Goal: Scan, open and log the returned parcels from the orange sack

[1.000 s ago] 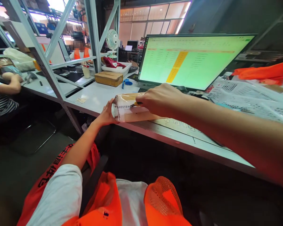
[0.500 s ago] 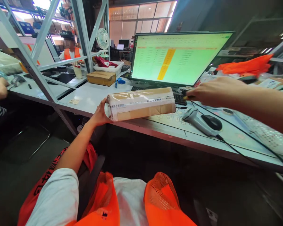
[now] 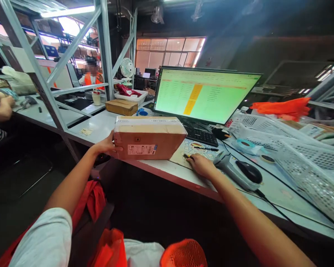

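Note:
A taped cardboard box stands on its long narrow side at the desk's front edge, its broad face with a white label turned toward me. My left hand grips its left end, fingers closed around the corner. Right of the box, my right hand rests low over the desk mat, closed on a small black-and-yellow tool. Most of that tool is hidden by the fingers, and its kind is unclear. A grey barcode scanner lies beside my right wrist.
Behind are a monitor, keyboard and pen. A black mouse, cables and white plastic baskets occupy the right. A smaller carton sits back left, near a metal rack post. Two other people are at the left.
The box has turned so its labelled broad face shows, and it sits lower on the desk edge. My right hand came from beside the keyboard down and left to the mat.

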A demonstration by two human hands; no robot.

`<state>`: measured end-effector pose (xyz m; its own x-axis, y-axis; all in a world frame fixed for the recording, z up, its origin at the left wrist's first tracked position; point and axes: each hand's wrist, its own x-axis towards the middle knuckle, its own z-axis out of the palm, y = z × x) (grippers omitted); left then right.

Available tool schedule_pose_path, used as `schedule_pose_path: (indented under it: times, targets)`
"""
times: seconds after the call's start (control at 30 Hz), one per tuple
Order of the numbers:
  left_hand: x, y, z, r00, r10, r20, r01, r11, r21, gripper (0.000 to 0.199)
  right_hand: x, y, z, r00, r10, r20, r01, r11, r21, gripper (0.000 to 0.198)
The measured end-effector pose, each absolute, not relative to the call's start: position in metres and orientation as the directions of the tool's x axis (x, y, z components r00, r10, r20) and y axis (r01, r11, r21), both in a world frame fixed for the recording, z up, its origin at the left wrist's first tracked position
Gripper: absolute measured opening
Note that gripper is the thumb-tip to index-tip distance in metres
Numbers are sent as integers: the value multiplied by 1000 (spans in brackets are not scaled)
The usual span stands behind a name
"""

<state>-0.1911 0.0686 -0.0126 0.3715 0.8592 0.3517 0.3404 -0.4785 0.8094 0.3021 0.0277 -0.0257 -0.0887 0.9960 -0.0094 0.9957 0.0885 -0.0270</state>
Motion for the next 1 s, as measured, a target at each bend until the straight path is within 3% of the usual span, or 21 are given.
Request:
schedule_pose_path:
  times: [0.17,0.23,0.3,0.37,0.43,0.53,0.6,0.67,0.8,1.0]
  targets:
    - [-198,94,2,482,845,229,346,-424,837,104,311,51,3,-76,996,46,987,82,-135,37]
    - [-198,105,6,522,835,173,375,-408,833,104,305,59,29,-108,978,179,929,164,-333,45]
    - [-199,111,13,565,816,123,402,-402,823,105,290,65,58,-131,920,369,745,336,-576,49]
    - [-203,112,28,567,813,136,417,-425,804,106,267,73,85,-179,848,499,542,509,-669,47]
    - [-206,106,54,479,845,236,432,-461,775,109,243,83,107,-314,812,492,494,583,-645,41]
    - [-191,91,103,313,858,408,513,-514,688,107,220,100,127,-469,827,309,561,550,-619,38]
    - [-163,84,132,361,817,449,584,-573,575,98,215,107,133,-494,847,197,619,501,-604,39]
    - [-124,86,149,501,761,411,608,-648,459,92,215,112,135,-492,859,143,658,474,-585,40]
    - [-48,111,153,713,674,195,617,-735,282,83,217,114,135,-476,870,128,675,455,-581,45]
    - [-1,152,147,755,656,1,652,-751,110,54,212,115,136,-501,859,110,675,467,-571,48]
